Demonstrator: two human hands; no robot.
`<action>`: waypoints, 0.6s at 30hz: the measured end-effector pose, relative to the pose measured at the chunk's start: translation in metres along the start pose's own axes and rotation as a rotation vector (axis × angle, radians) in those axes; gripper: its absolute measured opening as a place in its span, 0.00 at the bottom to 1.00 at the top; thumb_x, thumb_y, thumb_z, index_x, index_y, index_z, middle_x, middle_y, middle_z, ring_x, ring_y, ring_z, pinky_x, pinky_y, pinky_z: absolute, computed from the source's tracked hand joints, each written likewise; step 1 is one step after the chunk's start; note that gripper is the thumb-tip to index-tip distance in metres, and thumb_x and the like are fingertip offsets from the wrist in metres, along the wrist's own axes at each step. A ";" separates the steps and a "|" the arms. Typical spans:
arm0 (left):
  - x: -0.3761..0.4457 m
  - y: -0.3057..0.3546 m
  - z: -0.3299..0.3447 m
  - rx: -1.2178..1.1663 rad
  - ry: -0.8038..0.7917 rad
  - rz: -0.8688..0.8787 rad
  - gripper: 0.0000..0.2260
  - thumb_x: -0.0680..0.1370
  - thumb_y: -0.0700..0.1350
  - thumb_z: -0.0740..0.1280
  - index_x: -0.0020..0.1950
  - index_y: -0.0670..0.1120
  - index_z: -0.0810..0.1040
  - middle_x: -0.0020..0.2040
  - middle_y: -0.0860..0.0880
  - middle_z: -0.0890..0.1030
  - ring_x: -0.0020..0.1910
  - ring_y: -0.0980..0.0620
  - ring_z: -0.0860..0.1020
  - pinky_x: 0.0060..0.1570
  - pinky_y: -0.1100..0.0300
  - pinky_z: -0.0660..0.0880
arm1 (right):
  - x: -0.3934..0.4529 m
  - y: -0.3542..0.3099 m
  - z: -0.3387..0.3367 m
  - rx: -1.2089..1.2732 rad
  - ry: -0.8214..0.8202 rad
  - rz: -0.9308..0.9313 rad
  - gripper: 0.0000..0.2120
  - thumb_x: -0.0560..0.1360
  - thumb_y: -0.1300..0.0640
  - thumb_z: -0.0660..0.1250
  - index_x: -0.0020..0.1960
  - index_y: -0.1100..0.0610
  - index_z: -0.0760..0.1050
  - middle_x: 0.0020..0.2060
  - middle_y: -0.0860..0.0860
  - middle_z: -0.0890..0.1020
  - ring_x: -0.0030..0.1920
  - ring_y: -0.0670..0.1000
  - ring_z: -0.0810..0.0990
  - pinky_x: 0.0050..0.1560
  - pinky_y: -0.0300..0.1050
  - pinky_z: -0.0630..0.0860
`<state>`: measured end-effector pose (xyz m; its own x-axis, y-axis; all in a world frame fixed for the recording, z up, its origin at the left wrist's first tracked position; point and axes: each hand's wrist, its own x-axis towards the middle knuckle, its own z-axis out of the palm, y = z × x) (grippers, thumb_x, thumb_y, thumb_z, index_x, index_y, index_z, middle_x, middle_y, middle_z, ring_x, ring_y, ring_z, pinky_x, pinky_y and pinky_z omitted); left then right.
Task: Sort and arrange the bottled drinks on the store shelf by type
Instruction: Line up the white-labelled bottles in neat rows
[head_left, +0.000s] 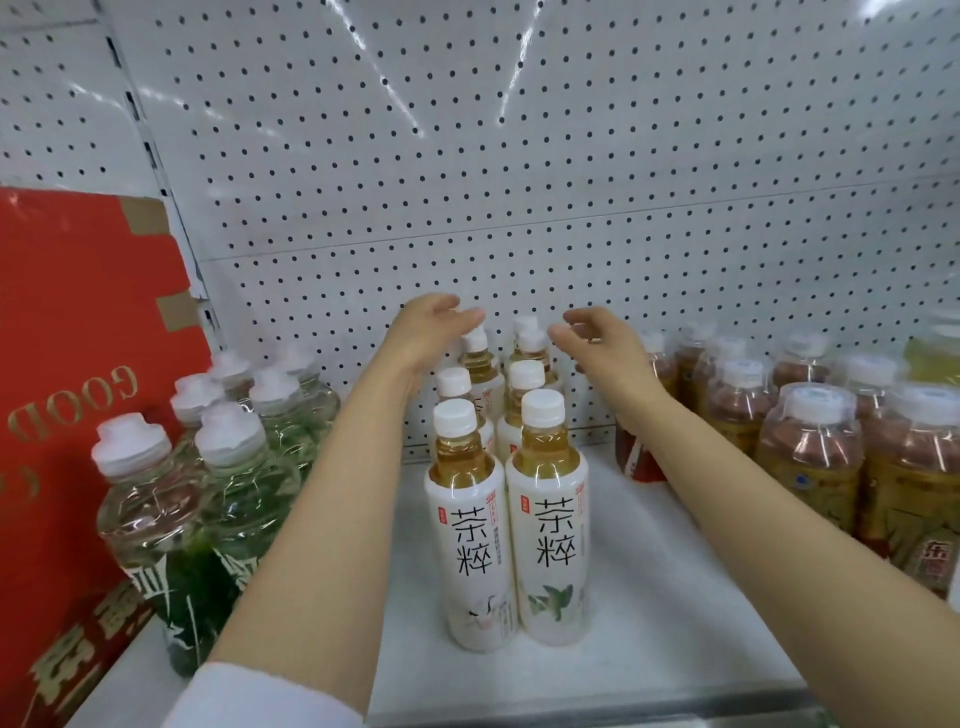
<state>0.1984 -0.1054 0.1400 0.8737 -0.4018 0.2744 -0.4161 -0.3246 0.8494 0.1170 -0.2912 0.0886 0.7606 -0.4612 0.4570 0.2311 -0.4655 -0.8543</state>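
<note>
Both hands reach to the back of the shelf, in the middle of the frame. The left hand (434, 325) has its grip spread, fingers relaxed and slightly bent, hovering over the cap of the rearmost bottle in the left row; whether it touches that cap cannot be told. The right hand (597, 338) mirrors it, grip loosely spread, pinching nothing, just beside the rear caps of the right row.

Between the forearms stand the white-labelled tea bottles (506, 519), upright in two straight rows running from the pegboard back wall (519, 156) toward the front edge of the shelf (649, 597). The front pair touch side by side.

At the left of the frame sits a group of clear bottles with green labels (208, 493), wrapped in film, next to a red carton (78, 364). At the right stand amber bottles with yellow labels (831, 467), also under film.

As a judgement, the sorting looks far along: three kinds are each gathered in their own block, with bare shelf between the tea rows and the amber block. What seems left is squaring up the rear tea bottles and perhaps closing the gaps.
</note>
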 end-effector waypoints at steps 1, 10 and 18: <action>0.008 -0.001 0.007 0.024 -0.027 -0.034 0.25 0.79 0.51 0.70 0.74 0.44 0.72 0.70 0.46 0.76 0.66 0.48 0.77 0.68 0.48 0.73 | 0.004 0.004 0.005 -0.027 -0.046 0.043 0.21 0.79 0.46 0.65 0.67 0.56 0.73 0.58 0.50 0.80 0.57 0.50 0.79 0.61 0.53 0.77; 0.023 -0.018 0.002 0.049 -0.087 -0.070 0.11 0.77 0.42 0.73 0.59 0.44 0.84 0.56 0.48 0.85 0.51 0.52 0.82 0.57 0.55 0.79 | 0.010 0.015 0.025 -0.070 -0.207 -0.016 0.11 0.79 0.47 0.65 0.49 0.52 0.81 0.40 0.47 0.83 0.39 0.46 0.78 0.45 0.44 0.74; 0.004 -0.018 -0.017 0.057 -0.147 -0.097 0.11 0.78 0.44 0.72 0.60 0.43 0.84 0.54 0.46 0.85 0.48 0.54 0.82 0.42 0.66 0.79 | 0.000 0.000 0.015 0.012 -0.390 0.069 0.10 0.80 0.47 0.64 0.56 0.47 0.81 0.56 0.57 0.83 0.58 0.62 0.80 0.61 0.57 0.76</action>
<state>0.2134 -0.0872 0.1336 0.8659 -0.4854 0.1206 -0.3494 -0.4144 0.8403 0.1264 -0.2798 0.0850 0.9474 -0.1688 0.2718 0.1763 -0.4335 -0.8837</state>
